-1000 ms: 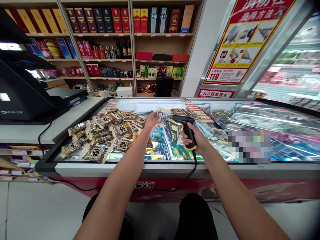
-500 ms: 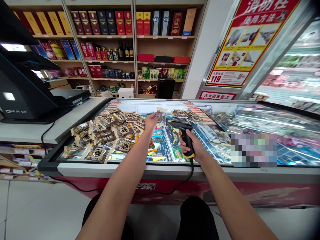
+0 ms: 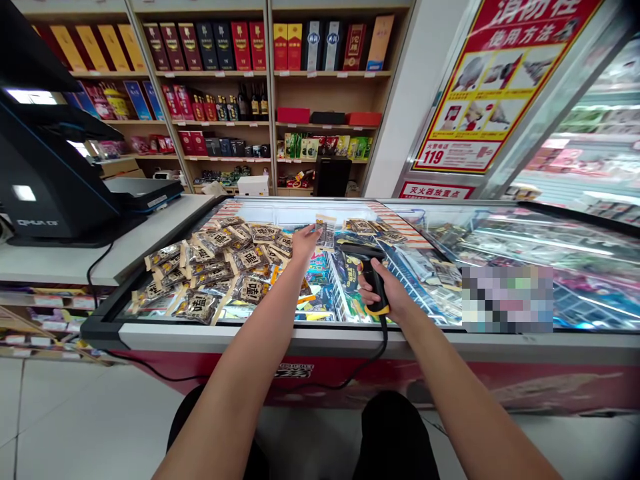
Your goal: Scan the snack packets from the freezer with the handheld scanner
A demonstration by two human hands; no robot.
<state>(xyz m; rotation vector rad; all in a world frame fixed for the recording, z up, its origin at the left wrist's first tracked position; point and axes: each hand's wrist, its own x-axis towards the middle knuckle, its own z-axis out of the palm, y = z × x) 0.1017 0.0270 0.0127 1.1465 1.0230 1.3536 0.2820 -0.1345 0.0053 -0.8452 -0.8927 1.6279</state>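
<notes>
My left hand (image 3: 306, 240) is closed on a small snack packet (image 3: 326, 231) with a clear, brown-printed wrapper, held over the glass top of the chest freezer (image 3: 350, 335). My right hand (image 3: 381, 290) grips a black and yellow handheld barcode scanner (image 3: 373, 277), its head pointing left toward the packet. A cable (image 3: 383, 347) hangs from the scanner's handle and loops down along the freezer's front. To the left of my left hand lies a heap of similar snack packets (image 3: 210, 267). A smaller group of packets (image 3: 363, 227) rests on the glass beyond the scanner.
A black weighing scale terminal (image 3: 45, 167) stands on a white counter (image 3: 120, 257) at the left. Wooden shelves (image 3: 270, 100) with boxes and bottles line the back. Through the glass, wire baskets (image 3: 337, 293) and frozen goods show. A red poster (image 3: 460, 87) hangs at the right.
The view has shifted very slightly. Both hands keep their holds on the packet and the scanner, with hardly any movement.
</notes>
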